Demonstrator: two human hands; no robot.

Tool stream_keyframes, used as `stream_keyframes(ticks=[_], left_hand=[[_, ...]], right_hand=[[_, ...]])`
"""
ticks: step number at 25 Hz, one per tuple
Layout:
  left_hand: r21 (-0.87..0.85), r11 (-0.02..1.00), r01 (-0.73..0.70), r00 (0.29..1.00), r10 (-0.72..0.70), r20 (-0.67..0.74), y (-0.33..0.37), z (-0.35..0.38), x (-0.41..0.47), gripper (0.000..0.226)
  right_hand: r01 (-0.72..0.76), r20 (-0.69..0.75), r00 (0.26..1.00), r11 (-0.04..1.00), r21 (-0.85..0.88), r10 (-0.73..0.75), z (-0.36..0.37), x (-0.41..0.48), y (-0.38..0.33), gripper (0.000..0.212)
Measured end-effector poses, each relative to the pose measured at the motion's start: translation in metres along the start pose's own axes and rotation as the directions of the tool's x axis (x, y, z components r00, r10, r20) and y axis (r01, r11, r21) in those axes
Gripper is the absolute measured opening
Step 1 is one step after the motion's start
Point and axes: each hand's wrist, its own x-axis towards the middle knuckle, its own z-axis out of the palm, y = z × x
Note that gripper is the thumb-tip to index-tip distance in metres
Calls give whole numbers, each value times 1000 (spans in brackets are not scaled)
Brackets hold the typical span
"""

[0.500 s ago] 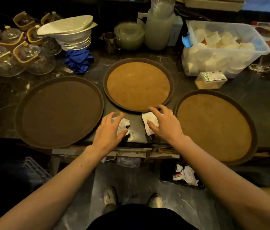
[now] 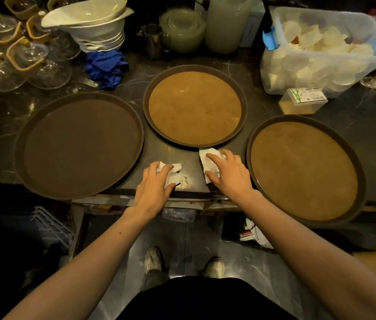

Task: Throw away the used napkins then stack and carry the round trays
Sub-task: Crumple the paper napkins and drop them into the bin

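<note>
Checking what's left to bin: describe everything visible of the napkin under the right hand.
The white napkin is thin, creased paper lying on the counter near its front edge, just in front of the middle tray and left of the right tray. The right hand covers much of it, index finger and thumb pinching its left side.

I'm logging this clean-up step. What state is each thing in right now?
Left hand: grips crumpled napkin on the counter.
Right hand: fingers curled over flatter napkin, on the counter.
Left tray: empty, flat, unstacked.
Middle tray: empty, flat, unstacked.
Right tray: empty, overhanging the counter edge.
Plastic bin: lidless, filled with white pieces.
</note>
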Motion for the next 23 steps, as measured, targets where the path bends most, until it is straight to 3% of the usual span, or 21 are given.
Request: stream_keyframes(ticks=[6,11,15,19,23], left_hand=[[-61,998,2,1000,-2,7,-1,2,1,34],[-188,982,-22,999,16,-31,-2,3,1,22],[-273,960,-58,997,40,-70,4,-1,-6,18],[-356,928,-108,988,60,-143,13,-3,-18,13],[-419,902,-98,983,22,-182,23,-11,-28,16]], right_hand=[[-7,53,999,1000,-20,8,4,-5,1,44],[-12,54,999,998,59,9,4,-9,-4,31],[-25,3,1000,967,255,25,3,-18,-5,25],[-4,-101,993,868,496,62,-1,-31,-12,20],[54,-205,974,792,608,92,-8,-45,-27,23]])
